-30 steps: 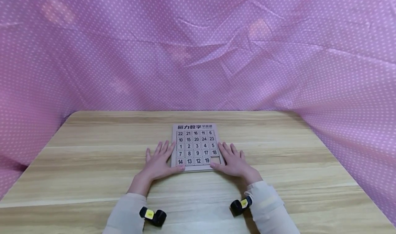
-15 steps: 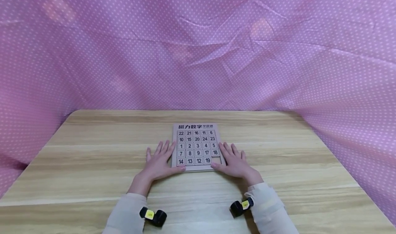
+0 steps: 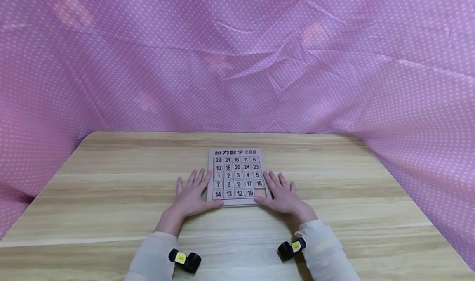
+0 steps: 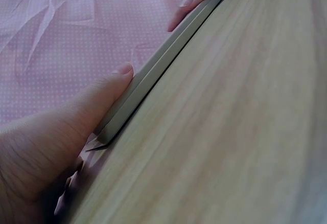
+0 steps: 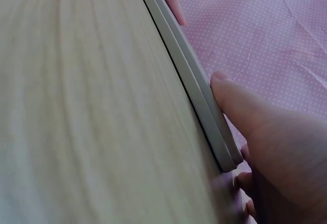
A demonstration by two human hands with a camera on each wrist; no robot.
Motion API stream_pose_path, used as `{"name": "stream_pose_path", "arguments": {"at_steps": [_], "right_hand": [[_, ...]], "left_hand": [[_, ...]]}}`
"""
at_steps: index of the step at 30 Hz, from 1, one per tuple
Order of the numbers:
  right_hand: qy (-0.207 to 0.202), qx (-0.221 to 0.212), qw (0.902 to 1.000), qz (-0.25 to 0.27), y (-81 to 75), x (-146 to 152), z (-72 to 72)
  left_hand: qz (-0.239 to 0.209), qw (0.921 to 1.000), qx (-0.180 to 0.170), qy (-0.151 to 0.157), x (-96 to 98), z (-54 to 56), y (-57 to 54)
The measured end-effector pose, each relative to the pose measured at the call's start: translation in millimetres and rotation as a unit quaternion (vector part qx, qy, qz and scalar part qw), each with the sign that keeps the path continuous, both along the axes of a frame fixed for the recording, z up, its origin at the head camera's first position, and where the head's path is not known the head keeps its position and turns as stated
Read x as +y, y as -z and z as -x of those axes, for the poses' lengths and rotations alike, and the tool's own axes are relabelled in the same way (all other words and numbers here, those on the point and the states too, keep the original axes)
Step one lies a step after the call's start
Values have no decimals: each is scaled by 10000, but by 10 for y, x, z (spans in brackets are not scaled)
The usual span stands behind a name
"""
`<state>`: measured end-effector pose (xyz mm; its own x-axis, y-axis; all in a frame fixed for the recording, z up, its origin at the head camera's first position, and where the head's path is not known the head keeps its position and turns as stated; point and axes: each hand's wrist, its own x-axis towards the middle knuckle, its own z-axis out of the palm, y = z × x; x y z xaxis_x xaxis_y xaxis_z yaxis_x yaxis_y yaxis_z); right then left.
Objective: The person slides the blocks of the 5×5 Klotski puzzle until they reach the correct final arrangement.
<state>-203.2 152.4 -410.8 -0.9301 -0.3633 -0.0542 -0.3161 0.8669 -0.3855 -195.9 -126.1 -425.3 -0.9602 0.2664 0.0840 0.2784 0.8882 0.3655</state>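
Observation:
A grey sliding number puzzle (image 3: 241,203) lies flat on the table, with dark Chinese lettering along its far edge. Its numbered tiles sit in rows, and one gap shows at the near right corner, beside tile 18 and tile 19. My left hand (image 3: 189,200) rests at the puzzle's left side, fingers spread and straight, the thumb on the near rim. On the right side my right hand (image 3: 283,200) lies likewise, its thumb at the corner by the gap. Both wrist views show the puzzle's near edge (image 4: 143,86) low against the tabletop, a thumb touching its top.
The wooden table (image 3: 111,198) has light grain and rounded far corners. Pink dotted cloth (image 3: 237,66) hangs behind it and along both sides. Each sleeve carries a black wrist camera, one at the left (image 3: 192,262) and one at the right (image 3: 285,251).

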Motion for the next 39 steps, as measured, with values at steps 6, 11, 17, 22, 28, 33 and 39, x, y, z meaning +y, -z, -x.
{"name": "stream_pose_path", "arguments": {"at_steps": [6, 11, 17, 22, 28, 33, 39], "right_hand": [[17, 94, 10000, 20, 6, -26, -11], [-168, 150, 9997, -75, -63, -126, -71], [-926, 574, 9924, -567, -190, -421, -176], [-1565, 620, 9813, -935, -243, -684, -259], [-1939, 501, 9736, -1099, -229, -875, -302], [-2060, 404, 9711, -1134, -216, -917, -318], [-2121, 286, 9711, -1059, -211, -893, -325]], "left_hand": [[-6, 10000, 28, -3, -9, 3, 2], [-30, 10000, -3, 4, -10, 5, -9], [-33, 10000, -14, -6, -24, 20, -16], [-14, 10000, 9, 34, -30, 29, -12], [33, 9999, 89, 65, -17, 9, -12], [80, 9999, 64, 49, 0, -16, -13], [96, 9999, 75, -13, 26, -51, -14]]}}
